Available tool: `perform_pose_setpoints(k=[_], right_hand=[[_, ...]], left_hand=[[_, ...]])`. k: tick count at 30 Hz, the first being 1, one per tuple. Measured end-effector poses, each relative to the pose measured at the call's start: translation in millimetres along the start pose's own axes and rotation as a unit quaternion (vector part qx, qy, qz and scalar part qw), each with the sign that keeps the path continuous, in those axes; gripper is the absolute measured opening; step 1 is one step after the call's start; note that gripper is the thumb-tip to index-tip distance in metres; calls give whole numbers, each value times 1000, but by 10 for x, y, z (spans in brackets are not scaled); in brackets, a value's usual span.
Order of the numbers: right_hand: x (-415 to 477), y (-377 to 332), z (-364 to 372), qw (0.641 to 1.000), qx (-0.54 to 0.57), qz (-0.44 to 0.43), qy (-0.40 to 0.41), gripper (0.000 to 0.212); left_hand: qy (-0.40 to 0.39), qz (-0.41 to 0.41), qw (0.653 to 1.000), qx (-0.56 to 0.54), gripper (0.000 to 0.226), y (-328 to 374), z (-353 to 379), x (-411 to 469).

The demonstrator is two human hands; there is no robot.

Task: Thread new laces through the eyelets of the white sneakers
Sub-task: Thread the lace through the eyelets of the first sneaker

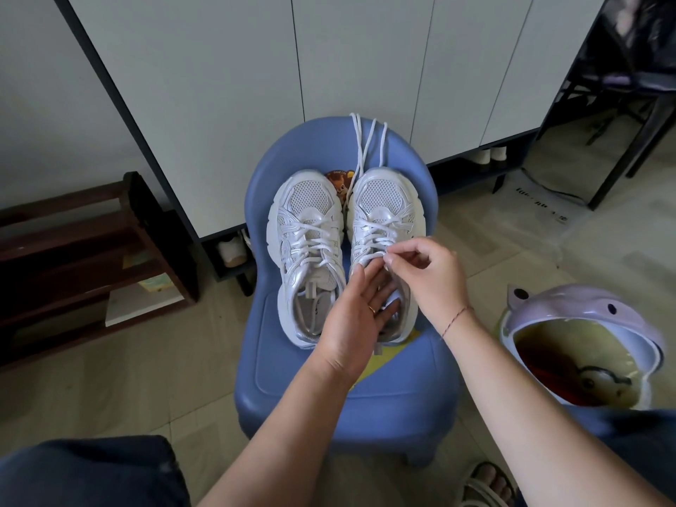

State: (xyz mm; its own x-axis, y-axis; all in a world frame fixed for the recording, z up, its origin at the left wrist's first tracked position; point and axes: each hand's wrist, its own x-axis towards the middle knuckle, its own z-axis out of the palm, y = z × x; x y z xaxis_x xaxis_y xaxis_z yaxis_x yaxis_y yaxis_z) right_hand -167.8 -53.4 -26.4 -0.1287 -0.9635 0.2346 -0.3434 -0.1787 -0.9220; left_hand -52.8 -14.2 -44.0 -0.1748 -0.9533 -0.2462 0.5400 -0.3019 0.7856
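Observation:
Two white sneakers stand side by side on a blue plastic chair (398, 389), toes pointing away from me. The left sneaker (307, 228) is laced, its lace ends lying inside the opening. On the right sneaker (380, 203), my right hand (428, 276) pinches a crossing of its white lace (376, 236) near the upper eyelets. My left hand (358, 312) rests flat, fingers spread, over that sneaker's opening and tongue, hiding them. Loose white laces (369, 140) hang over the chair's back and run down between the two toes.
A lilac bin (585, 323) with a tipped lid stands on the floor to the right. A dark wooden rack (84, 250) is at the left, white cabinet doors (256, 67) behind the chair. My knees and a sandalled foot (486, 484) are at the bottom.

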Motion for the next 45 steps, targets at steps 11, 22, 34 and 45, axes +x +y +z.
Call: perform_pose_setpoints(k=[11,22,34,45], right_hand=[[30,-71,-110,993,-84,-54,-57,12],[153,-274,-87,946,-293,-52,-126,12],[277,-228,-156,983,-83,53,-152,23],[-33,52,-171,991,94,65,-74,11]], left_hand=[[4,10,1000,20,29,42,74,-39],[28,9,1000,3,29,15,71,9],[120,15,992,39,23,-90,203,75],[94,21,994,42,28,-97,194,81]])
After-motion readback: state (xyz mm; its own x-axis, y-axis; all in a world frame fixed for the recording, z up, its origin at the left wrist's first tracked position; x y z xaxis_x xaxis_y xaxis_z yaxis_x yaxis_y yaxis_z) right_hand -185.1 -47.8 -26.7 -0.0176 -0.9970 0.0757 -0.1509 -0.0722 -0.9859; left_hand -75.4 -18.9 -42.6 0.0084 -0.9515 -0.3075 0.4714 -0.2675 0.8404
